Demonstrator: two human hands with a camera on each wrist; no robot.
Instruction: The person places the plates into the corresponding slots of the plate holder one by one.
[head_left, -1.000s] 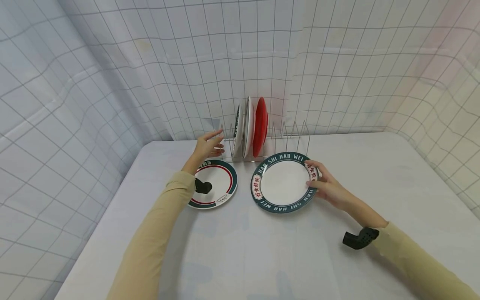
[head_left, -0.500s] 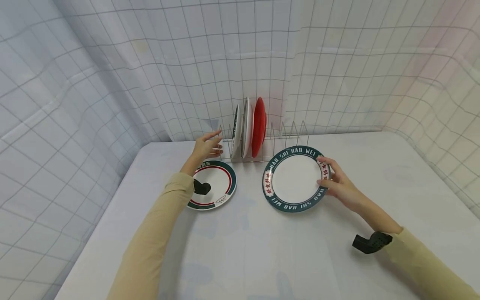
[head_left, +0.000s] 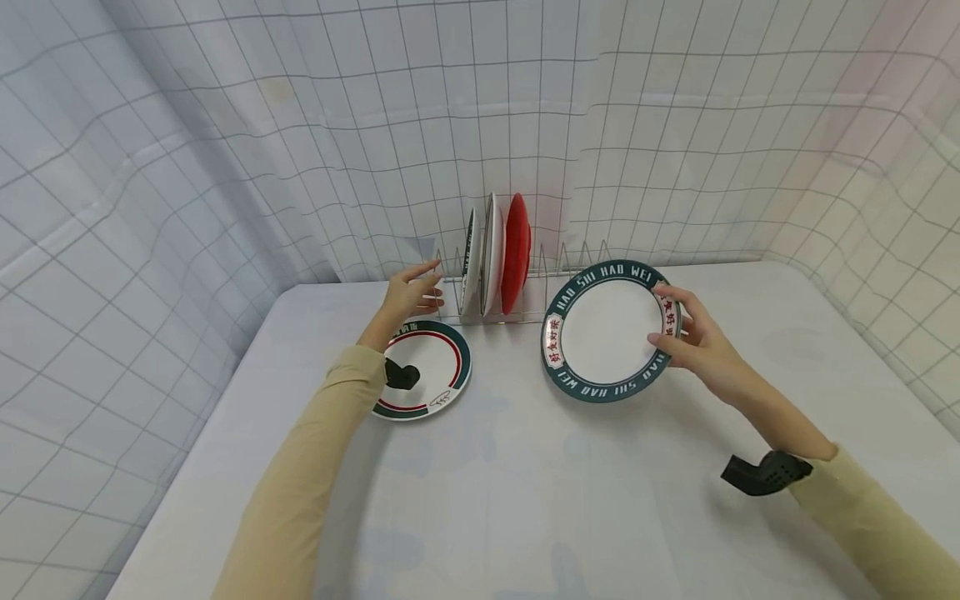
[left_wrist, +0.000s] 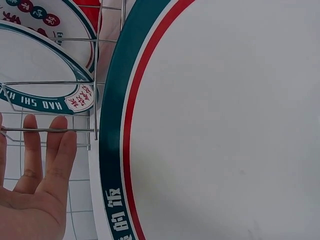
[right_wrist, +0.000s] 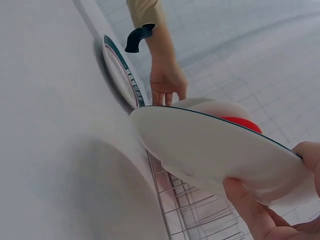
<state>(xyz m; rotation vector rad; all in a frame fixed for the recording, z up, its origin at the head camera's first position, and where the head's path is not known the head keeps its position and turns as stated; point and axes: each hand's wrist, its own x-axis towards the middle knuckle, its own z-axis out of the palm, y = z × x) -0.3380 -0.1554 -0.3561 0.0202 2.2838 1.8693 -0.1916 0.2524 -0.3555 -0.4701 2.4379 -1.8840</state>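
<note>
My right hand [head_left: 708,346] pinches the right rim of a white plate [head_left: 607,333] with a dark green lettered border. The plate is raised and tilted, front side toward me; the right wrist view shows its white underside. My left hand [head_left: 408,296] rests at the left end of a wire dish rack [left_wrist: 95,115]. In the left wrist view its fingers [left_wrist: 59,170] lie fairly straight against a rack wire. Upright in the rack stand a green-rimmed plate [head_left: 469,262], a white plate [head_left: 492,254] and a red plate [head_left: 516,254].
Another plate [head_left: 442,367], with green and red rings, lies flat on the white table [head_left: 480,500] below my left forearm, which covers part of it. Gridded white cloth [head_left: 480,108] hangs behind and at both sides. Each wrist carries a black mount [head_left: 765,473].
My right hand has carried the green-bordered plate rightward, then up and toward the rack. The left hand stays at the rack's left end.
</note>
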